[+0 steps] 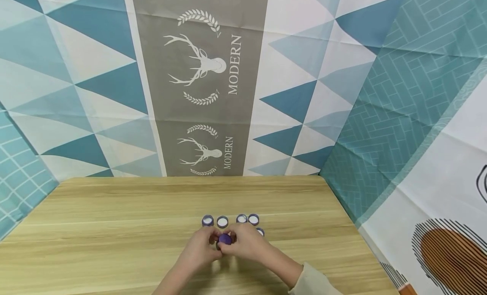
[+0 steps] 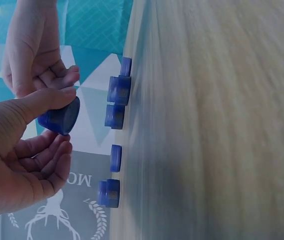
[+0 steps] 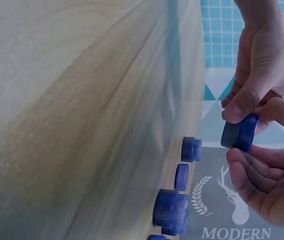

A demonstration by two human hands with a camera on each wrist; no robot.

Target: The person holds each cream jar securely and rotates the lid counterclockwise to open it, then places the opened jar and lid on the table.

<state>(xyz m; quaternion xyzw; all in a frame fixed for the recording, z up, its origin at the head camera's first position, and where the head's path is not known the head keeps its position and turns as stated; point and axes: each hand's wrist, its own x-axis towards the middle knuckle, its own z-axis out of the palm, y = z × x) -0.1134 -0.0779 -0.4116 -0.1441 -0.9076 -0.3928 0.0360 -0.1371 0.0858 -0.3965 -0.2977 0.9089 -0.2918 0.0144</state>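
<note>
A small round blue-purple jar (image 1: 225, 239) is held up between both hands, above the table. My left hand (image 1: 201, 245) grips its body from the left, thumb against the side, as the right wrist view shows with the jar (image 3: 239, 133) tilted. My right hand (image 1: 248, 241) pinches the jar's lid end between thumb and fingers from the other side. In the left wrist view the thumb of the left hand (image 2: 22, 150) lies on the jar (image 2: 61, 119), its other fingers loosely curled below. How tightly the lid sits cannot be told.
Beyond the hands, small purple-rimmed jars and lids with white insides stand on the wood table (image 1: 114, 227): one jar (image 1: 207, 220) and a flat lid (image 1: 222, 222) at left, a jar (image 1: 241, 218) and another piece (image 1: 253, 219) at right. One more (image 1: 260, 231) is partly behind the right hand.
</note>
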